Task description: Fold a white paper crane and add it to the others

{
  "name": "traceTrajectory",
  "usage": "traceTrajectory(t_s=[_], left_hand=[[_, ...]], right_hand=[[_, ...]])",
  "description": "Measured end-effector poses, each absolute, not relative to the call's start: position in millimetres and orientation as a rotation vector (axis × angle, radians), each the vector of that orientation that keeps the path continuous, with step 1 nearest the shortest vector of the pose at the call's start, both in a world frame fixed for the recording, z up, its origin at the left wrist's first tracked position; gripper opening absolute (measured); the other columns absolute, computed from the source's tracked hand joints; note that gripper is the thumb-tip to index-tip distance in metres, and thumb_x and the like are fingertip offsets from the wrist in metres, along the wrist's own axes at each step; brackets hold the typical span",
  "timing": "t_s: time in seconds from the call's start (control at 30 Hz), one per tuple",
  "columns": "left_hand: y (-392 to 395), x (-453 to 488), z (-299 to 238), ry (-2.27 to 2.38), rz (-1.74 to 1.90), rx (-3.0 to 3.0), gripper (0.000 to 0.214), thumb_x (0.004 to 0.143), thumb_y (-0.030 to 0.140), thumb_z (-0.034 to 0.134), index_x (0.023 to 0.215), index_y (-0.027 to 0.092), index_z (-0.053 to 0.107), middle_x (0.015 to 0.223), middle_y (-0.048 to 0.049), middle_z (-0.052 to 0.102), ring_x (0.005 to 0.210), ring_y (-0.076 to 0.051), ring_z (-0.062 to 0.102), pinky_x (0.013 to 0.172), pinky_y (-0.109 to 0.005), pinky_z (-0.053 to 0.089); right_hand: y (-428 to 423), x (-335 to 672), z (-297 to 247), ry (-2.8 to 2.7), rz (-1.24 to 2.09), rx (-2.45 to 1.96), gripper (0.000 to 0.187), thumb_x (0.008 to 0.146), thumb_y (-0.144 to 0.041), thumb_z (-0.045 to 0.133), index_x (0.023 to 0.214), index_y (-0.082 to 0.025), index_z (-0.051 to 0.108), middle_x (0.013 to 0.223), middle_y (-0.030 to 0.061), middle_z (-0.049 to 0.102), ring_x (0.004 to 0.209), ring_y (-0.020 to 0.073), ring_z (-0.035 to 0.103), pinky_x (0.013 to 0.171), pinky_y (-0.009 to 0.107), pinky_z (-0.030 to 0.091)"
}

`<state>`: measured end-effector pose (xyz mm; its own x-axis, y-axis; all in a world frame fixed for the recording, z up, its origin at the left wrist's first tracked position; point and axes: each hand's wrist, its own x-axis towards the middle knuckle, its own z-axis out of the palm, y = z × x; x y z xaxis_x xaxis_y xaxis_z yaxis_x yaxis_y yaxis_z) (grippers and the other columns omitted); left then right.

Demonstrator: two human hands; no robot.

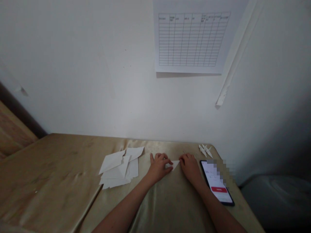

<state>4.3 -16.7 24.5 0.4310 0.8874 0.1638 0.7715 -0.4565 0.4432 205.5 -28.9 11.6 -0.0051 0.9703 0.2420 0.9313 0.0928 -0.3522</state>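
A small white piece of folded paper [175, 164], roughly triangular, lies on the cloth between my two hands. My left hand [159, 165] is on its left part, thumb and fingers closed on the paper and covering some of it. At the paper's right corner, the bent fingers of my right hand [189, 164] pinch the tip. Left of my hands is a loose pile of white paper sheets [116, 173], some with torn edges. Small folded paper figures [206, 150] sit beyond my right hand, near the table's far right corner.
A phone [216, 181] with a lit screen lies right of my right forearm. Gold-brown cloth [60, 171] covers the table, which meets a white wall [97, 81] at the back. A printed chart [191, 42] hangs there. A dark grey object [279, 197] stands beyond the right edge.
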Motion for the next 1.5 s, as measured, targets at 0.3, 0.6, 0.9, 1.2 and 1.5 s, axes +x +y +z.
traceTrajectory(t_s=[0.3,0.6,0.9,1.2,1.5], left_hand=[[-10.3,-0.1,23.1,1.405,0.511,2.352,0.018,0.085,0.041,0.072,0.103,0.042,0.075,0.119,0.0003,0.063,0.125,-0.029,0.045,0.113,-0.074,0.002],[-6.9,-3.4,21.8,1.396,0.495,2.330,0.021,0.083,0.043,0.074,0.104,0.044,0.075,0.132,0.0013,0.058,0.132,-0.031,0.040,0.113,-0.072,0.003],[-6.9,-3.3,22.8,1.429,0.485,2.314,0.023,0.080,0.044,0.076,0.103,0.044,0.075,0.137,0.0015,0.057,0.135,-0.032,0.037,0.114,-0.072,0.000],[-5.1,-3.0,19.1,1.441,0.491,2.311,0.023,0.079,0.044,0.077,0.103,0.044,0.075,0.137,0.0015,0.057,0.135,-0.031,0.038,0.115,-0.071,-0.002],[-6.2,-3.8,20.8,1.426,0.503,2.326,0.023,0.079,0.044,0.077,0.103,0.045,0.075,0.136,0.0021,0.057,0.135,-0.031,0.039,0.114,-0.071,0.000]], right_hand=[[-27.3,204.3,13.2,-1.995,0.082,-1.925,0.019,0.095,-0.026,0.048,0.101,-0.022,0.066,0.108,0.0087,0.064,0.108,0.0246,0.053,0.091,0.034,0.038],[-27.0,204.5,16.4,-1.995,0.107,-1.955,0.016,0.093,-0.030,0.054,0.100,-0.022,0.066,0.109,0.0084,0.064,0.110,0.0252,0.053,0.088,0.035,0.038],[-32.7,202.7,23.9,-1.993,0.192,-1.918,0.026,0.082,-0.036,0.065,0.103,-0.021,0.065,0.113,0.0092,0.062,0.113,0.0268,0.052,0.093,0.037,0.038],[-38.9,199.2,22.8,-2.006,0.262,-1.879,0.047,0.072,-0.045,0.072,0.112,-0.021,0.063,0.119,0.0115,0.059,0.117,0.0297,0.051,0.099,0.039,0.037],[-40.8,204.2,20.8,-2.052,0.291,-1.816,0.054,0.071,-0.049,0.075,0.117,-0.023,0.062,0.126,0.0108,0.056,0.124,0.0300,0.048,0.105,0.040,0.034]])
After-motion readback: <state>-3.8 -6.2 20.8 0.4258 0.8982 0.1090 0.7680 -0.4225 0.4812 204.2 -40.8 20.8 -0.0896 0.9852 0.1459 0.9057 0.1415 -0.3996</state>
